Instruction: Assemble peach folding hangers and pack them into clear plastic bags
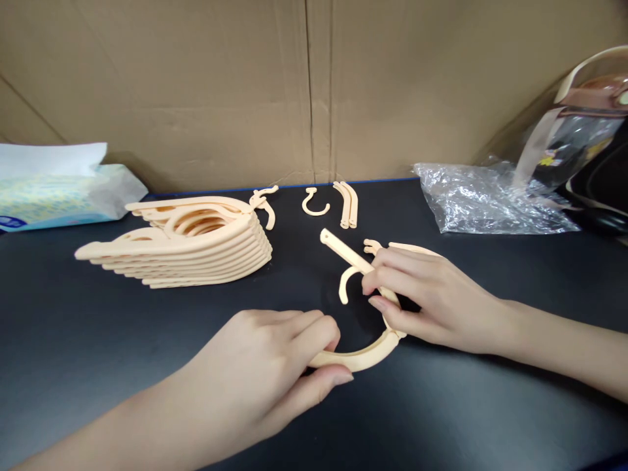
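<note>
A cream plastic folding hanger [366, 358] is between my two hands, low over the black table. My left hand [279, 366] is closed on its curved arm, thumb below and fingers above. My right hand [426, 294] pinches the other arm, whose straight end with a small hole points up and left. From under that arm a curved hook end sticks out to the left. Where the arms join, near my right thumb, the detail is partly hidden. More cream pieces [415, 248] lie just beyond my right hand, partly covered by it.
A stack of several folded cream hangers [220, 261] stands at left. Behind it lie small curved pieces [267, 203], a loose hook [310, 203] and loose arms [350, 209]. A tissue pack [63, 196] is far left; crumpled clear plastic [481, 199] and a transparent bottle [564, 140] sit right. Cardboard [196, 85] walls the back.
</note>
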Tool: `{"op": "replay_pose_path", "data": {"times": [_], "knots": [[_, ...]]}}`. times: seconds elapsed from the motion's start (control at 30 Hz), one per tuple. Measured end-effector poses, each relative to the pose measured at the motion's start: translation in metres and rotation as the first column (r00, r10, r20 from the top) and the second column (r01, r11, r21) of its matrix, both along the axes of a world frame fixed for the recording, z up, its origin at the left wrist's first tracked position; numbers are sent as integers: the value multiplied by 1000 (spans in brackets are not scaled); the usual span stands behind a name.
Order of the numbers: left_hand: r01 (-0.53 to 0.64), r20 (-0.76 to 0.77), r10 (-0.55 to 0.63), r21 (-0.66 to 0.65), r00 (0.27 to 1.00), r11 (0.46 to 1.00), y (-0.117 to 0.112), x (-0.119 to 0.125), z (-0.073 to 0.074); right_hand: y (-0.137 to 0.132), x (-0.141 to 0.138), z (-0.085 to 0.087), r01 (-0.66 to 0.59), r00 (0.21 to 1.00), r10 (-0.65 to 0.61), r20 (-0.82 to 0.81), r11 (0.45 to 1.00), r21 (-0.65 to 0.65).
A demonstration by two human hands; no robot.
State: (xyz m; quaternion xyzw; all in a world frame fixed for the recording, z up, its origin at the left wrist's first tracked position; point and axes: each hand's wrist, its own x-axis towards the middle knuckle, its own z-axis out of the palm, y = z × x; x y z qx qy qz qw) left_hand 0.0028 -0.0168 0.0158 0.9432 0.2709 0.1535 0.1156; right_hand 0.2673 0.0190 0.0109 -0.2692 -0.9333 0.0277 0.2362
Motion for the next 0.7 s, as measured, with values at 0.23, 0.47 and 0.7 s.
{"op": "replay_pose_path", "data": {"times": [0.23,0.47,0.7], "knots": [[-5,39,7,-38,999,999,1,-3,-6,1,3,0,14,990,-33,140,991,136],[-1,21,1,-20,1000,1000,1,-1,0,5,3,-5,52,986,-84,144,975,214],[-19,38,19,11,999,1000,1,0,-3,6,4,-4,86,987,-111,114,976,199]]}}
